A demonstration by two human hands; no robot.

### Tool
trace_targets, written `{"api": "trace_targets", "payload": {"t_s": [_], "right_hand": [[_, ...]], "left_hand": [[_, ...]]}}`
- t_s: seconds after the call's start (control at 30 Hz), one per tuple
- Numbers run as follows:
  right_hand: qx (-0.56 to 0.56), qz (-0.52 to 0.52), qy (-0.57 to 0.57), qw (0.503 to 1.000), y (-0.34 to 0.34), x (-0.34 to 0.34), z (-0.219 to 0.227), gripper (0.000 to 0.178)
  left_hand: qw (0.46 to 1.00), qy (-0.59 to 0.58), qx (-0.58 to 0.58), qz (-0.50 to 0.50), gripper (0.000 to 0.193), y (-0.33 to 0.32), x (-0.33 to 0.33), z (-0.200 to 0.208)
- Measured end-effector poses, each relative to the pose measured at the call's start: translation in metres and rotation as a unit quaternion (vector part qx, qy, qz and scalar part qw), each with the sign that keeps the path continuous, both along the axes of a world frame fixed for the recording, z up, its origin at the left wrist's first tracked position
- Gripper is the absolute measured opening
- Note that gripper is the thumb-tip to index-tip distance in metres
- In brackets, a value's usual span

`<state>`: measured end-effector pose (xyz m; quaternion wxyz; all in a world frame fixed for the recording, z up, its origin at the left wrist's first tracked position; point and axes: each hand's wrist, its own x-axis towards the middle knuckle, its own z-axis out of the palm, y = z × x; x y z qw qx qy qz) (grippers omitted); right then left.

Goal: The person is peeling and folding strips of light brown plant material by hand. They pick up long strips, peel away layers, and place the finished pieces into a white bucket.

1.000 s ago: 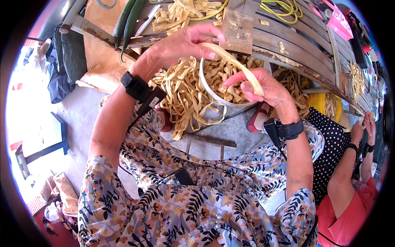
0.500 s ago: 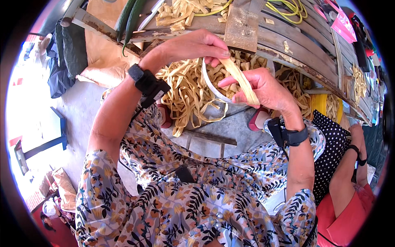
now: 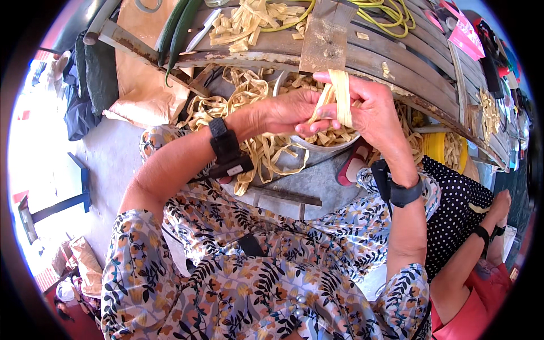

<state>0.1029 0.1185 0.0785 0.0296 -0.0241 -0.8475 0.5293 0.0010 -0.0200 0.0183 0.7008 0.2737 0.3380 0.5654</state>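
Observation:
A flat, pale-yellow fibrous strip (image 3: pixel 343 97) is looped over the fingers of my right hand (image 3: pixel 375 110), which holds it. My left hand (image 3: pixel 292 112) is close beside it, its fingers closed on the strip's other end. Both hands are above a white bucket (image 3: pixel 326 148) holding short folded pieces of the same material. A tangle of long loose strips (image 3: pixel 262 153) hangs to the left of the bucket, partly hidden by my left forearm.
Beyond my hands runs a slatted wooden table (image 3: pixel 385 59) with a rusty edge. On it are a board (image 3: pixel 328 37), long green gourds (image 3: pixel 180 34), a yellow cord (image 3: pixel 391 20) and strip heaps. A yellow bucket (image 3: pixel 434 148) and a co-worker's arm (image 3: pixel 462 255) are at right.
My left hand has come down and nearer to my right hand. The strip, earlier stretched slantwise between both hands, now loops over my right fingers.

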Motion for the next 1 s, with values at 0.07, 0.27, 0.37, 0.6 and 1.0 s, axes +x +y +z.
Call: {"api": "trace_targets", "payload": {"t_s": [0.07, 0.27, 0.37, 0.6, 1.0], "right_hand": [[0.013, -0.012, -0.015, 1.0, 0.005, -0.003, -0.004, 0.041], [0.037, -0.006, 0.015, 0.999, 0.001, -0.008, -0.019, 0.041], [0.216, -0.077, 0.197, 0.953, 0.002, -0.014, -0.019, 0.036], [0.057, -0.17, 0.059, 0.982, 0.004, -0.02, -0.034, 0.028], [0.078, -0.149, 0.177, 0.97, 0.006, -0.027, -0.059, 0.012]], "left_hand": [[0.993, -0.088, 0.078, -0.009, 0.042, 0.006, 0.006, -0.014], [0.984, -0.119, 0.05, 0.122, 0.035, 0.005, 0.014, -0.021], [0.972, -0.093, -0.014, 0.216, 0.017, 0.01, 0.008, -0.01], [0.867, 0.324, -0.013, 0.379, 0.019, 0.012, 0.001, 0.016], [0.771, 0.509, -0.013, 0.382, 0.032, 0.017, 0.0, -0.002]]}}
